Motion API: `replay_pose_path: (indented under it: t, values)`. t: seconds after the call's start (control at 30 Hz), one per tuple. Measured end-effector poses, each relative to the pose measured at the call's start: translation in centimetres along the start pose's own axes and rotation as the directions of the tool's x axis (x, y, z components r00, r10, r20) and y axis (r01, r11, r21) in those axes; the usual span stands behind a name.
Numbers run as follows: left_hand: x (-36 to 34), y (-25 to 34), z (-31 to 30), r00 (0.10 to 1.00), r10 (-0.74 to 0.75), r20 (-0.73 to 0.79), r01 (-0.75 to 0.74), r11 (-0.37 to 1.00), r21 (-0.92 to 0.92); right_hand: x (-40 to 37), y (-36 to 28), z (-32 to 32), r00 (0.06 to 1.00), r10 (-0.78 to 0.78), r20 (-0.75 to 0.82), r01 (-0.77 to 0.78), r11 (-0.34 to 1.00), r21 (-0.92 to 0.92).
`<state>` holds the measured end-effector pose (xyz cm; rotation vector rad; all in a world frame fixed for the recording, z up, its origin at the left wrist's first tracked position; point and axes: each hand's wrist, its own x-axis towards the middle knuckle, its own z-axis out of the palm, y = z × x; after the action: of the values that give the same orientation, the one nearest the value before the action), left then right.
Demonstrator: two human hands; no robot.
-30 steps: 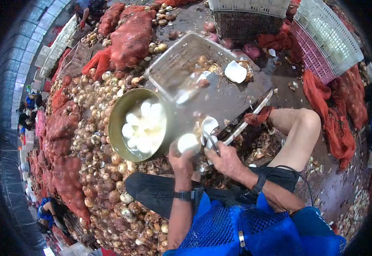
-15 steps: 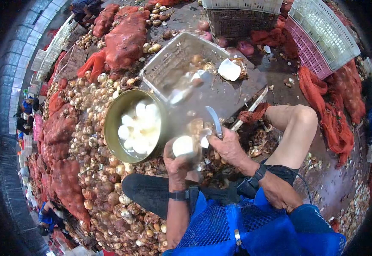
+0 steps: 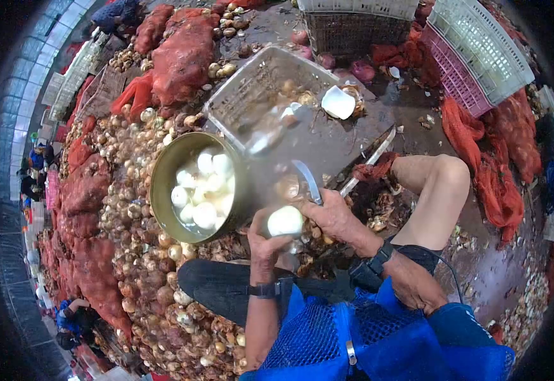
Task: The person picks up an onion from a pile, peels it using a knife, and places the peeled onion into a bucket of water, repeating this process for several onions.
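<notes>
A peeled white onion (image 3: 286, 223) rests in my left hand (image 3: 263, 240), its fingers wrapped round the near side. My right hand (image 3: 339, 220) grips a knife with a curved blade (image 3: 307, 180) that points up and away, while its fingertips reach the onion's right side. To the left of my hands stands an olive-coloured bucket (image 3: 156, 190) with several peeled onions (image 3: 204, 214) in cloudy liquid. Loose skins (image 3: 378, 216) lie below and to the right of my hands.
A dirty crate (image 3: 226, 130) with scraps lies beyond the bucket. Many unpeeled onions (image 3: 144, 254) cover the floor at left, beside red mesh sacks (image 3: 182, 60). Stacked crates (image 3: 480, 51) stand at the far right. Other people (image 3: 71, 324) sit along the left.
My right hand has moved left to the onion with the knife. The pale piece by its fingers no longer shows there. My left hand and the onion have shifted slightly right.
</notes>
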<state>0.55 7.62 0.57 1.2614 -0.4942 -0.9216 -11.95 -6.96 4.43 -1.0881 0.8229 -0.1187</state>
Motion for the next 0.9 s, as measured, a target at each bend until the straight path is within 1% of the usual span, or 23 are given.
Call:
replay_pose_path:
  t: [0.07, 0.1, 0.17, 0.2, 0.27, 0.3, 0.37, 0.4, 0.47, 0.5, 0.53, 0.57, 0.6, 0.67, 0.7, 0.77, 0.8, 0.83, 0.87, 0.9]
  values:
    - [0.0, 0.5, 0.7, 0.999, 0.039, -0.032, -0.043, 0.989, -0.140, 0.1, 0.6, 0.1, 0.982, -0.152, -0.115, 0.124, 0.967, -0.222]
    - [-0.1, 0.8, 0.8, 0.999, 0.039, -0.035, -0.044, 0.990, -0.136, 0.2, 0.7, 0.0, 0.982, -0.152, -0.110, 0.125, 0.968, -0.220]
    - [-0.2, 1.2, 1.0, 0.997, 0.004, -0.073, -0.017, 0.983, -0.181, 0.3, 0.9, -0.4, 0.966, -0.251, -0.060, 0.201, 0.880, -0.431]
    - [-0.2, 1.1, 1.0, 0.997, 0.004, -0.074, -0.018, 0.984, -0.178, 0.2, 0.9, -0.2, 0.966, -0.251, -0.059, 0.202, 0.880, -0.429]
    - [-0.3, 0.5, 0.8, 0.995, -0.011, -0.100, -0.018, 0.958, -0.287, 0.0, 0.6, 0.4, 0.894, -0.446, -0.047, 0.390, 0.824, -0.410]
    - [-0.3, 0.3, 0.6, 0.995, -0.009, -0.100, -0.020, 0.958, -0.285, 0.3, 1.2, 0.3, 0.893, -0.448, -0.045, 0.393, 0.824, -0.409]
    - [-0.5, 0.2, 0.1, 0.998, -0.017, -0.062, -0.001, 0.958, -0.287, 1.0, 2.2, 0.4, 0.798, -0.602, -0.025, 0.495, 0.679, -0.542]
    - [-0.7, 0.1, 0.1, 0.998, -0.015, -0.064, -0.004, 0.958, -0.285, 0.9, 2.5, 0.2, 0.798, -0.603, -0.022, 0.498, 0.679, -0.540]
    - [-1.1, -0.1, 0.1, 0.985, -0.039, -0.166, -0.014, 0.951, -0.308, -0.5, 0.9, 0.3, 0.857, -0.516, -0.004, 0.391, 0.654, -0.647]
    - [-1.2, -0.4, -0.3, 0.975, -0.047, -0.216, -0.052, 0.900, -0.433, -0.6, 1.1, 0.2, 0.857, -0.515, -0.005, 0.390, 0.656, -0.646]
    - [-1.1, -1.0, -1.0, 0.963, -0.060, -0.263, -0.098, 0.831, -0.548, -0.9, 1.4, -0.2, 0.869, -0.493, -0.040, 0.374, 0.707, -0.601]
    - [-1.1, -1.6, -2.1, 0.940, -0.083, -0.331, -0.136, 0.798, -0.587, -1.2, 1.6, -0.7, 0.881, -0.468, -0.068, 0.357, 0.752, -0.553]
    - [-0.9, -2.2, -3.2, 0.958, -0.091, -0.271, -0.133, 0.698, -0.704, -1.0, 2.4, -1.1, 0.883, -0.465, -0.061, 0.358, 0.752, -0.554]
    - [-0.4, -1.3, -2.8, 0.959, -0.077, -0.274, -0.170, 0.618, -0.768, -0.6, 2.0, -0.7, 0.855, -0.515, -0.059, 0.344, 0.649, -0.679]
    - [-0.2, -1.0, -2.5, 0.957, -0.072, -0.280, -0.177, 0.619, -0.765, -1.2, 1.5, -0.9, 0.859, -0.510, -0.052, 0.389, 0.715, -0.581]
    - [0.1, -0.6, -2.1, 0.946, -0.104, -0.305, -0.194, 0.571, -0.798, -0.3, 0.7, -0.5, 0.851, -0.523, -0.048, 0.397, 0.700, -0.594]
    - [0.1, -0.4, -2.1, 0.946, -0.101, -0.308, -0.199, 0.570, -0.797, 0.3, 0.2, -0.5, 0.843, -0.535, -0.050, 0.398, 0.685, -0.609]
    - [0.2, -0.1, -2.0, 0.935, -0.125, -0.332, -0.199, 0.589, -0.783, 0.8, -0.7, -0.6, 0.866, -0.499, -0.022, 0.360, 0.654, -0.666]
    - [0.4, 0.1, -2.0, 0.924, -0.147, -0.354, -0.197, 0.608, -0.769, 1.2, -2.0, -0.4, 0.864, -0.503, -0.020, 0.363, 0.650, -0.667]
    - [0.9, 0.6, -2.2, 0.926, -0.142, -0.351, -0.199, 0.605, -0.771, 1.5, -3.4, 0.2, 0.807, -0.590, -0.037, 0.431, 0.629, -0.647]
